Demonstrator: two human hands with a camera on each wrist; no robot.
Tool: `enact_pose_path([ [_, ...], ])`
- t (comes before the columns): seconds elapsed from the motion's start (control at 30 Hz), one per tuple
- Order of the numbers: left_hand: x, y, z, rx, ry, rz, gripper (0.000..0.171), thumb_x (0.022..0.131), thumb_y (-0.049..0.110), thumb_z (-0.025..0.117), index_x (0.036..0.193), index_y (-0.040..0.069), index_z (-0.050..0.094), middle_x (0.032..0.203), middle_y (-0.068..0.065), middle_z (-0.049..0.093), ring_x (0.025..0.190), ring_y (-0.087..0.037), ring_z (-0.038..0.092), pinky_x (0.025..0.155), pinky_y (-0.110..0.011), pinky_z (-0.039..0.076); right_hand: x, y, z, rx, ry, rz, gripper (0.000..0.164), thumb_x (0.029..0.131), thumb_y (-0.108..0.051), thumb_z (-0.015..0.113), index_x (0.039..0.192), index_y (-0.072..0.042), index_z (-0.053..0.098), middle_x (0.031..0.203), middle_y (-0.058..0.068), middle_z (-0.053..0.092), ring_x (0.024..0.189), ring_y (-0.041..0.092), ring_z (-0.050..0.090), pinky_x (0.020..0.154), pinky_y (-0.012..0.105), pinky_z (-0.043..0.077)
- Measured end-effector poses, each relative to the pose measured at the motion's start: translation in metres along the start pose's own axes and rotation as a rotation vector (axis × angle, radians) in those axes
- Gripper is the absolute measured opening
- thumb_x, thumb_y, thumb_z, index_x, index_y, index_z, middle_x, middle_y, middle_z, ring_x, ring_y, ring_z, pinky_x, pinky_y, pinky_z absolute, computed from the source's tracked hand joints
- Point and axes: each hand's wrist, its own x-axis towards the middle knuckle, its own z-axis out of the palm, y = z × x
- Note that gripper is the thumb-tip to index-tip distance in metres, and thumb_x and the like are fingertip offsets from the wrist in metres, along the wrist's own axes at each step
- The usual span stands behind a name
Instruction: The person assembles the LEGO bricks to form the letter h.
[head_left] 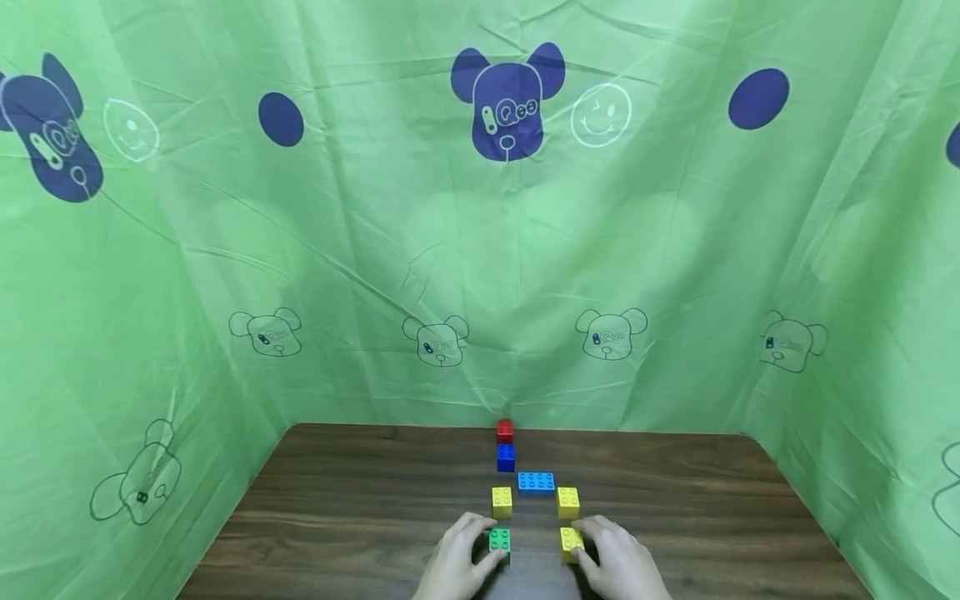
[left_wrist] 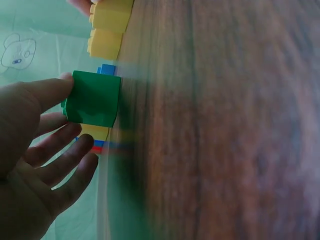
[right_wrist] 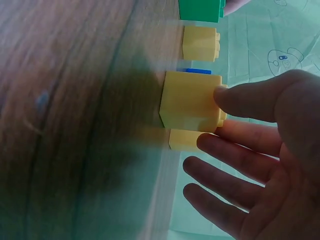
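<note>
Nearest the front edge of the desk (head_left: 337, 517), the left hand (head_left: 457, 562) is pinching a green brick (head_left: 499, 540) between thumb and fingers, the brick sitting on the wood; the left wrist view is showing the thumb pressing on its top while the other fingers are spreading loosely beside it. Just to the right, the right hand (head_left: 618, 562) is holding a yellow brick (head_left: 571, 542) the same way, thumb and forefinger pinching it, remaining fingers lying stretched out. The two bricks are standing apart from each other, near the middle of the front edge. Farther in, two more yellow bricks (head_left: 502, 501) are sitting side by side with a gap between, a light blue flat brick (head_left: 536, 481) lying just behind that gap. Beyond these, a dark blue brick (head_left: 506, 457) and a red brick (head_left: 505, 431) are lining up toward the far edge, the red one standing at the green curtain (head_left: 480, 250).
</note>
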Motion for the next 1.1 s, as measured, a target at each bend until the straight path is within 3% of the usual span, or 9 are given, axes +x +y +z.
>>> enact_pose_path([
  [0.27, 0.0, 0.001, -0.002, 0.04, -0.006, 0.01, 0.039, 0.085, 0.034, 0.082, 0.117, 0.014, 0.072, 0.106, 0.009, 0.067, 0.099, -0.015, 0.067, 0.081, -0.037, 0.057, 0.0, 0.0, 0.002, 0.023, -0.011, -0.008, 0.029, 0.087, -0.027, 0.08, 0.113, -0.016, 0.073, 0.111, 0.001, 0.072, 0.101, 0.028, 0.07, 0.075, 0.05, 0.057],
  [0.47, 0.004, 0.001, -0.004, 0.057, -0.03, 0.002, 0.04, 0.083, 0.034, 0.084, 0.115, 0.013, 0.072, 0.106, 0.007, 0.068, 0.096, -0.016, 0.068, 0.077, -0.035, 0.056, 0.003, 0.003, 0.005, 0.05, -0.043, -0.021, 0.039, 0.086, -0.021, 0.081, 0.123, -0.014, 0.07, 0.119, 0.006, 0.07, 0.107, 0.032, 0.069, 0.078, 0.053, 0.057],
  [0.6, 0.007, 0.001, -0.005, 0.076, -0.015, 0.037, 0.04, 0.081, 0.034, 0.085, 0.113, 0.013, 0.073, 0.103, 0.006, 0.069, 0.095, -0.017, 0.069, 0.077, -0.035, 0.056, 0.002, 0.003, 0.006, 0.049, -0.013, -0.053, 0.044, 0.086, -0.021, 0.081, 0.127, -0.015, 0.069, 0.122, 0.005, 0.07, 0.109, 0.03, 0.069, 0.08, 0.051, 0.058],
  [0.8, 0.01, 0.002, -0.008, 0.074, -0.026, 0.047, 0.038, 0.08, 0.035, 0.086, 0.11, 0.014, 0.075, 0.1, 0.007, 0.069, 0.092, -0.015, 0.068, 0.074, -0.033, 0.054, 0.003, 0.001, 0.004, 0.018, 0.024, -0.097, 0.03, 0.086, -0.021, 0.08, 0.115, -0.016, 0.073, 0.116, 0.003, 0.072, 0.103, 0.026, 0.071, 0.078, 0.045, 0.058],
  [1.0, 0.018, -0.004, -0.01, -0.004, -0.068, 0.018, 0.037, 0.078, 0.032, 0.088, 0.107, 0.015, 0.076, 0.091, 0.009, 0.064, 0.072, -0.002, 0.053, 0.062, -0.022, 0.041, 0.007, 0.0, 0.003, -0.017, 0.048, -0.103, 0.027, 0.084, -0.019, 0.082, 0.109, -0.016, 0.075, 0.111, 0.001, 0.072, 0.1, 0.023, 0.071, 0.079, 0.043, 0.058],
  [1.1, 0.018, -0.007, -0.01, -0.013, -0.075, 0.013, 0.037, 0.076, 0.033, 0.089, 0.107, 0.016, 0.076, 0.09, 0.01, 0.064, 0.07, 0.0, 0.051, 0.061, -0.021, 0.039, 0.007, 0.0, 0.003, -0.013, 0.053, -0.112, 0.027, 0.083, -0.018, 0.083, 0.109, -0.014, 0.075, 0.111, 0.001, 0.072, 0.1, 0.023, 0.071, 0.081, 0.044, 0.058],
])
